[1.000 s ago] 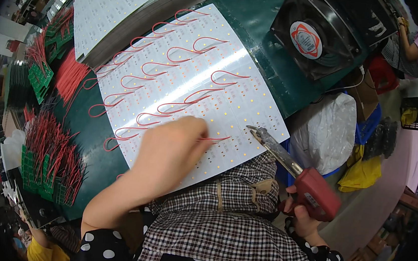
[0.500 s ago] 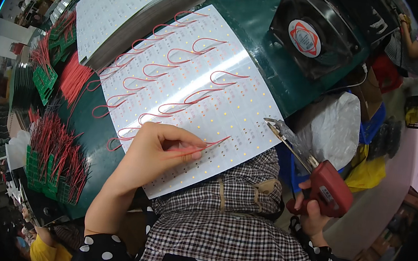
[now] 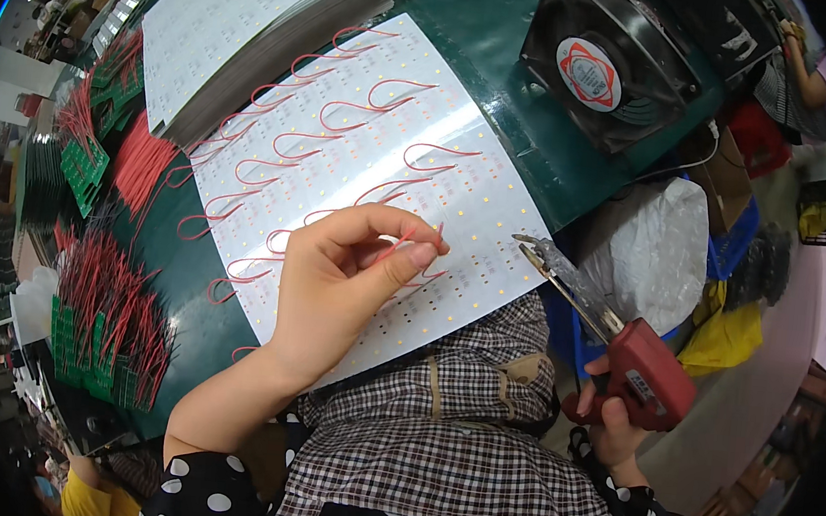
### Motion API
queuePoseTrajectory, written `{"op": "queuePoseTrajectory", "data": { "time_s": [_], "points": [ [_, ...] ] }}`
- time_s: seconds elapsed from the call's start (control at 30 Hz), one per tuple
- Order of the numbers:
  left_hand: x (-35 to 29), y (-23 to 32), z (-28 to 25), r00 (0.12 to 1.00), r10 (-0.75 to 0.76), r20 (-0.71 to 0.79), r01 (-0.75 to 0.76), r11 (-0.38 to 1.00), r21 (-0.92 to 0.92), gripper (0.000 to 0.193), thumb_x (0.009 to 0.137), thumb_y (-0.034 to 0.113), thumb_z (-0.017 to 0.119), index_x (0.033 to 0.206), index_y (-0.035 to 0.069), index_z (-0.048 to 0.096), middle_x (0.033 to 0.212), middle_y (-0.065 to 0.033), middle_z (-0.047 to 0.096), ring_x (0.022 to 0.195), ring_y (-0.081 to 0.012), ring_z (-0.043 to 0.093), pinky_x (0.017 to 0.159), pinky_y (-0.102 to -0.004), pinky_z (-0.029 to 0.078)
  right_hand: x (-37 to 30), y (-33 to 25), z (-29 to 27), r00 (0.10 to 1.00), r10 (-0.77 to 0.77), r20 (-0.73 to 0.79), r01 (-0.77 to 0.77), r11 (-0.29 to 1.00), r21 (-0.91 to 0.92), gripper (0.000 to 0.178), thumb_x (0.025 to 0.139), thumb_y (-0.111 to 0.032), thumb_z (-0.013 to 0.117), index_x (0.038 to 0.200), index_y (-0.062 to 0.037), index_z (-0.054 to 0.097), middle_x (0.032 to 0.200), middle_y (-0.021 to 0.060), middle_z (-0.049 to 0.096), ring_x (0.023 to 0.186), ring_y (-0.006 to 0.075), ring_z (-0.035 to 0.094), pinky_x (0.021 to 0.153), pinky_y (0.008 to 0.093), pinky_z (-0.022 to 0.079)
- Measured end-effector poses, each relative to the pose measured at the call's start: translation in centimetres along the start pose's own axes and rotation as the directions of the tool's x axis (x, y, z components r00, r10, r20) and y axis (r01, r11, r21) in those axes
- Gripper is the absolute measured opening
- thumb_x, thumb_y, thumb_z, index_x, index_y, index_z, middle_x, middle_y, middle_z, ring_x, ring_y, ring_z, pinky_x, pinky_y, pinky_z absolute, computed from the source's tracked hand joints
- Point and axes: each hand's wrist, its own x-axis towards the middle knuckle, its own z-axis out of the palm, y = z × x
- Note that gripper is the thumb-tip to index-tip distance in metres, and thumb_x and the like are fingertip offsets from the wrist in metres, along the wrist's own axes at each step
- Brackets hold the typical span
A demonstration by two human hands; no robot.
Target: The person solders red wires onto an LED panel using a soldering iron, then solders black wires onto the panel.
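Your left hand point(image 3: 337, 276) pinches a red wire point(image 3: 398, 245) over the white board point(image 3: 483, 200); your right hand point(image 3: 617, 435) grips a soldering gun point(image 3: 651, 372) (red-bodied)

Looped red wires point(image 3: 405, 81) line the white board point(image 3: 489, 194), soldering gun point(image 3: 655, 374) nearby.

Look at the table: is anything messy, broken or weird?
Nothing looks spilled or broken. The messiest spot is at the left: red wires stick out in a tangled bunch from green boards. That looks odd beside the white sheet, where red loops lie in rather neat rows.
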Motion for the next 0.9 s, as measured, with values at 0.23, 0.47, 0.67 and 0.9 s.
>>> {"op": "queuePoseTrajectory", "data": {
  "time_s": [0.23,0.47,0.67,0.9],
  "points": [
    [1.1,0.4,0.1,0.999,0.002,0.044,-0.016,0.947,0.322,0.007,0.076,0.003,0.065,0.08,-0.002,0.063,0.075,-0.0047,0.062,0.067,-0.0061,0.053,0.058,-0.0188,0.042,0.2,-0.2,0.5,0.998,0.064,-0.014,-0.065,0.995,-0.076,0.062,0.08,-0.032,0.062,0.125,0.0004,0.033,0.104,0.0176,0.051,0.062,0.015,0.051,0.052,0.0258,0.044],
    [1.7,-2.1,0.8,0.974,0.127,0.189,-0.225,0.666,0.711,0.01,0.073,0.007,0.066,0.081,0.0,0.064,0.068,-0.0044,0.06,0.056,-0.0085,0.048,0.051,-0.023,0.039,0.0,-0.2,0.6,0.996,0.085,0.042,-0.082,0.995,-0.061,0.063,0.079,-0.032,0.064,0.125,0.0013,0.034,0.104,0.0171,0.053,0.062,0.0155,0.052,0.053,0.026,0.045],
    [1.7,-2.4,0.4,0.917,0.289,0.274,-0.388,0.489,0.781,0.009,0.073,0.005,0.066,0.079,0.0,0.064,0.072,-0.0072,0.059,0.062,-0.0138,0.054,0.056,-0.0243,0.042,-0.4,0.5,0.4,0.99,0.125,0.07,-0.122,0.991,-0.048,0.062,0.079,-0.029,0.064,0.125,0.0008,0.034,0.106,0.0171,0.054,0.063,0.0161,0.053,0.054,0.0258,0.045],
    [2.5,-0.1,-1.5,0.976,0.186,0.113,-0.215,0.747,0.629,0.01,0.07,-0.001,0.065,0.081,-0.002,0.066,0.074,-0.0041,0.063,0.062,-0.0054,0.051,0.055,-0.0197,0.039,0.0,0.1,0.6,0.991,0.12,0.056,-0.117,0.992,-0.053,0.063,0.08,-0.031,0.064,0.126,0.0001,0.033,0.105,0.0166,0.053,0.062,0.0157,0.052,0.054,0.0261,0.045]
  ]
}}
